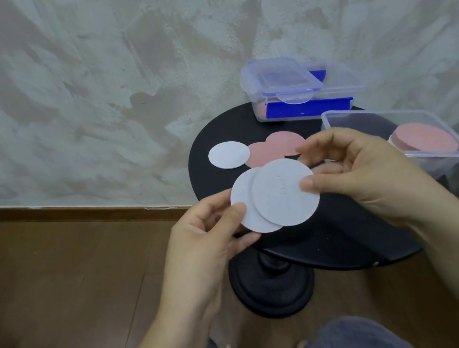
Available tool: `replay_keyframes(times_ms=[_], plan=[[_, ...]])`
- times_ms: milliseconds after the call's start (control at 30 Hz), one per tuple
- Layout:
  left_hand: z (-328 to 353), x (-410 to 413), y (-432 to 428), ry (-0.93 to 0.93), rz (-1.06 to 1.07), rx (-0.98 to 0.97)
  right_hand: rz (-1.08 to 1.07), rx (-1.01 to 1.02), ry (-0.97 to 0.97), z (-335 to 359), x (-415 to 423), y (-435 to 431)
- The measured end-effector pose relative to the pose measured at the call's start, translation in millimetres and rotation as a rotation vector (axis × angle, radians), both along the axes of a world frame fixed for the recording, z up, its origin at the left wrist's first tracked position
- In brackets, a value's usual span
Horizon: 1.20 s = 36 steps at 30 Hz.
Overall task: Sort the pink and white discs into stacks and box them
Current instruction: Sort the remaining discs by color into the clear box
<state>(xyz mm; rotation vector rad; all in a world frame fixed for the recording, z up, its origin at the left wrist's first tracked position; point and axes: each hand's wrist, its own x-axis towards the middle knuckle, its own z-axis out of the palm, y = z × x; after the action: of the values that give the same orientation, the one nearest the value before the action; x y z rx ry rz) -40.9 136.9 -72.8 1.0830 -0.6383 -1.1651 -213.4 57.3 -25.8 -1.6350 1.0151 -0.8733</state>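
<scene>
Above the near part of a small black round table (336,232), my left hand (202,238) pinches the lower of two overlapping white discs (247,216). My right hand (366,173) holds the upper white disc (282,192) by its right edge with the thumb. One more white disc (229,155) lies flat at the table's far left. Beside it lie overlapping pink discs (275,148). A stack of pink discs (427,141) sits inside an open clear box (369,117) at the right.
A clear box with blue clips (306,104) stands at the table's back, its lid (282,81) lying loosely on top. A plastered wall is close behind. The table's pedestal base (273,287) rests on wooden floor, with my knees below.
</scene>
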Motion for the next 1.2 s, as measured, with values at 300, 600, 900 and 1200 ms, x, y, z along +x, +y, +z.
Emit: replay_keyframes(times_ms=[300, 600, 900, 1200], plan=[[0, -10, -3, 0.01, -0.182, -0.073, -0.114, -0.122, 0.012, -11, 0, 6], [-9, -16, -14, -0.608, 0.09, -0.245, -0.149, -0.339, 0.245, -29, -2, 10], [-35, -22, -18, -0.823, 0.377, -0.37, -0.292, -0.451, 0.21, -61, 15, 20], [-44, -23, -20, -0.722, 0.462, -0.435, -0.351, -0.506, 0.132, -65, 18, 24]])
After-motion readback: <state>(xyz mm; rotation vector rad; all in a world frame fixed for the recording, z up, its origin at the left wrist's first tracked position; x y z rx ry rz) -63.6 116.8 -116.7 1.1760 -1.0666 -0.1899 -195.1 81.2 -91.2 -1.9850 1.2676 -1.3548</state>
